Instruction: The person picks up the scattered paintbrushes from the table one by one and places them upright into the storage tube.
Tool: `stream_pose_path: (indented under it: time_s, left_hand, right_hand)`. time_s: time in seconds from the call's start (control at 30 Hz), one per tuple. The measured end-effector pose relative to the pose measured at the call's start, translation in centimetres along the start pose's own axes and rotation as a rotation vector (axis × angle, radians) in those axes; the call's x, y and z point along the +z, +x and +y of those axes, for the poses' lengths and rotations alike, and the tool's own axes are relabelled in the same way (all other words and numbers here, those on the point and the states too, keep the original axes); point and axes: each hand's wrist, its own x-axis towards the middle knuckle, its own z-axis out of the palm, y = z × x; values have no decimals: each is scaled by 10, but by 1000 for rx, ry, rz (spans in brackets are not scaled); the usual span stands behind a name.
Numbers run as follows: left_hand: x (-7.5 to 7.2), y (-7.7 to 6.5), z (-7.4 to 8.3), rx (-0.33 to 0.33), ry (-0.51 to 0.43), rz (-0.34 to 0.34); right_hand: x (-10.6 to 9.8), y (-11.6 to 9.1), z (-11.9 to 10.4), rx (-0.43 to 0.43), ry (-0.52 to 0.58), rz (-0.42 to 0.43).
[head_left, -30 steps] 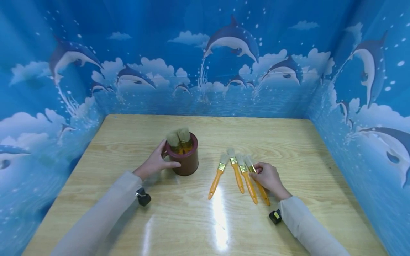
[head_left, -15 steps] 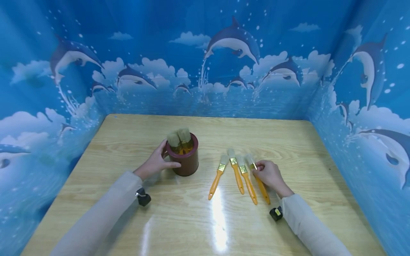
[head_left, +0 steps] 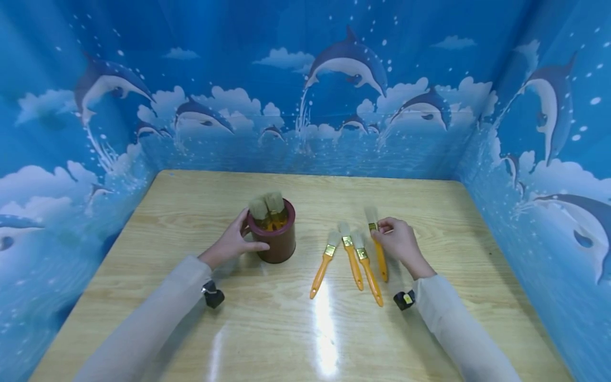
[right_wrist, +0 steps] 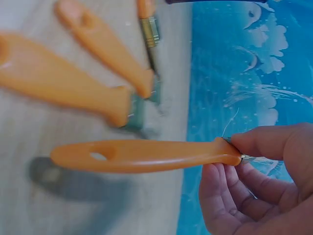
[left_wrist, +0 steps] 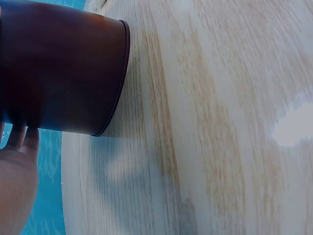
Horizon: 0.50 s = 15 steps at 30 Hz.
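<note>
My left hand (head_left: 231, 244) grips the side of a dark brown pot (head_left: 280, 245) with a maroon rim; its thumb lies along the near wall. Inside the pot stand paintbrushes (head_left: 275, 204), bristles up. Between thumb and fingers my right hand (head_left: 400, 243) pinches another paintbrush (right_wrist: 151, 155) near its metal ferrule. That brush has an orange handle and pale bristles, and is lifted above the table, its shadow below it in the right wrist view. In the left wrist view the pot's base stands on the table, and only part of the left hand (left_wrist: 17, 181) shows.
Three more paintbrushes lie between pot and right hand: a left brush (head_left: 322, 265), a middle brush (head_left: 353, 260) and a right brush (head_left: 369, 273). The wooden table (head_left: 229, 339) has a blue dolphin-print curtain (head_left: 305, 143) behind it and at both sides.
My right hand has lifted the rightmost paintbrush off the table and moved it slightly up and away from the others. The left hand and the pot have not moved.
</note>
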Motion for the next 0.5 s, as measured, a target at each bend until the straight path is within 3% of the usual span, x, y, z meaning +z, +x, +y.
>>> stream_pose_path:
  time_s: [0.5]
  left_hand:
    - [0, 0, 1, -4, -6, 1]
  right_hand:
    - [-1, 14, -50, -55, 131, -21]
